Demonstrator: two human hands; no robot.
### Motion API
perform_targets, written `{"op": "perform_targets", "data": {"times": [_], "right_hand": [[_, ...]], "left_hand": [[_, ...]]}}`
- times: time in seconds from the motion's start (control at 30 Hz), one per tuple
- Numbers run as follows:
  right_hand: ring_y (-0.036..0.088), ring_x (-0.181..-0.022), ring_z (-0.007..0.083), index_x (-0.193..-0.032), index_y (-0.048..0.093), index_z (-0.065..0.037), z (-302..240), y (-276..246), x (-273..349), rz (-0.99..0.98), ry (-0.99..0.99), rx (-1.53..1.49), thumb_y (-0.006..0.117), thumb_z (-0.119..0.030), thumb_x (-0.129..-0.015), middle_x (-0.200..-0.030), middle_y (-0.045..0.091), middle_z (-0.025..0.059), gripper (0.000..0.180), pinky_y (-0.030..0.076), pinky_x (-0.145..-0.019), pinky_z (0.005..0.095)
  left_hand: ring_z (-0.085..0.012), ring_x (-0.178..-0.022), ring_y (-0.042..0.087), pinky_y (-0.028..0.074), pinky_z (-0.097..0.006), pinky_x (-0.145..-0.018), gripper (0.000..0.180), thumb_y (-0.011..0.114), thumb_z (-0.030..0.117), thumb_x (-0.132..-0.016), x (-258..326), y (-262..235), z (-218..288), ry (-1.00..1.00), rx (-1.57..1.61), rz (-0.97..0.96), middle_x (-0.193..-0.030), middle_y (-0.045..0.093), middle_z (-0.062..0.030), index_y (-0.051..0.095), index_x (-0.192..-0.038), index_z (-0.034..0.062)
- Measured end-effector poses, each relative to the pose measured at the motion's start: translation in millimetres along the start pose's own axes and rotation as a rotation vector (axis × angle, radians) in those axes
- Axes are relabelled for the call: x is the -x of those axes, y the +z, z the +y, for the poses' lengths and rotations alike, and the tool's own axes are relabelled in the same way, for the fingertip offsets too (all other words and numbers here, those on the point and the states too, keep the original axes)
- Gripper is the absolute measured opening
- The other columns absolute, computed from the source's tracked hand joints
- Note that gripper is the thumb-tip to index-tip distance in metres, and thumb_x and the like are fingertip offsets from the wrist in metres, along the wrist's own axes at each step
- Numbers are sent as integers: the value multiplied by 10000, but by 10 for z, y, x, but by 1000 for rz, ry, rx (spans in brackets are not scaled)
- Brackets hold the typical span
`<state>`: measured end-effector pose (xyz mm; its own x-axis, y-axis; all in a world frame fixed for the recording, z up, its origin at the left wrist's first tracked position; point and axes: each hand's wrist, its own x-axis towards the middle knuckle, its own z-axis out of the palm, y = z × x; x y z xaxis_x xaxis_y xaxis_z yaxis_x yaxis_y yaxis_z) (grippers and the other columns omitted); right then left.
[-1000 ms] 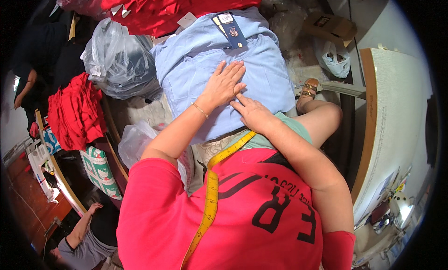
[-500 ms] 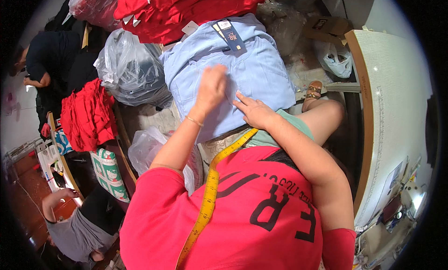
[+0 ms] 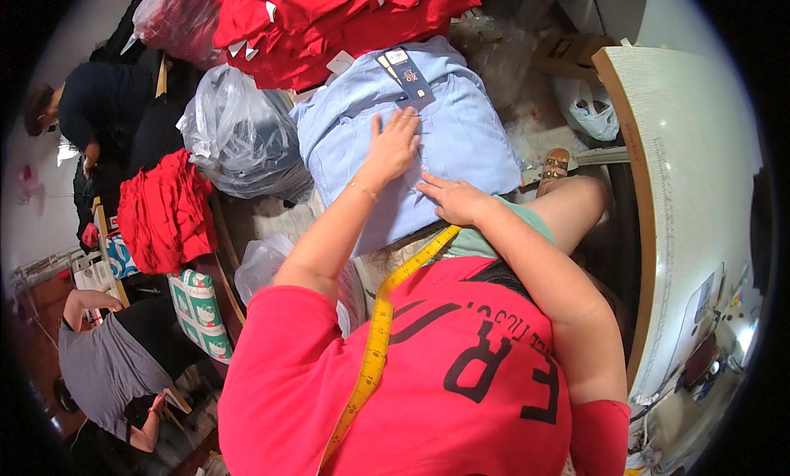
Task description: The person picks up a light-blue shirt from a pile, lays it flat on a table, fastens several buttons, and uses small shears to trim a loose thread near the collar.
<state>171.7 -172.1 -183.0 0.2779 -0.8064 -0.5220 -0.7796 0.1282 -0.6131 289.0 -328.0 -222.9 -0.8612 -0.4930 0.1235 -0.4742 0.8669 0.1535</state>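
A folded light blue shirt (image 3: 461, 139) lies in front of me, with a dark blue hang tag (image 3: 406, 74) near its collar. My left hand (image 3: 395, 145) lies flat on the middle of the shirt, fingers spread and pointing away from me. Closer to me, my right hand (image 3: 451, 199) presses flat on the shirt's near edge, by my knee. Neither hand grips anything. A yellow measuring tape (image 3: 380, 332) hangs from my neck over my red top.
A pile of red garments (image 3: 346, 19) lies beyond the shirt. A grey plastic bag (image 3: 239, 139) sits to its left, another clear bag (image 3: 263, 262) nearer. A white table (image 3: 699, 196) stands on the right. Two other people (image 3: 107, 369) work at far left, near red cloth (image 3: 164, 213).
My left hand slid further up the blue shirt, away from me. My right hand stayed near the shirt's lower edge. The view shifted slightly.
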Motion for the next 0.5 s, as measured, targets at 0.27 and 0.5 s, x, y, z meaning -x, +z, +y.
{"op": "perform_targets", "data": {"times": [0.27, 0.5], "right_hand": [[468, -1203, 309, -1297, 462, -72, 160, -244, 220, 40, 52, -145, 539, -130, -821, -1325, 479, 149, 486, 377, -1009, 365], [517, -1145, 316, -1218, 547, -54, 338, -434, 928, 281, 167, -45, 554, -169, -830, -1232, 550, 174, 405, 401, -978, 388]], "left_hand": [[-310, -1210, 423, 243, -554, -1036, 311, 510, 179, -877, 813, -352, 40, -189, 150, 147, -1256, 484, -155, 520, -1162, 56], [-302, -1321, 310, 176, -529, -1082, 433, 499, 251, -905, 907, -161, 760, 118, 244, -220, -1405, 364, -139, 443, -1297, 78]]}}
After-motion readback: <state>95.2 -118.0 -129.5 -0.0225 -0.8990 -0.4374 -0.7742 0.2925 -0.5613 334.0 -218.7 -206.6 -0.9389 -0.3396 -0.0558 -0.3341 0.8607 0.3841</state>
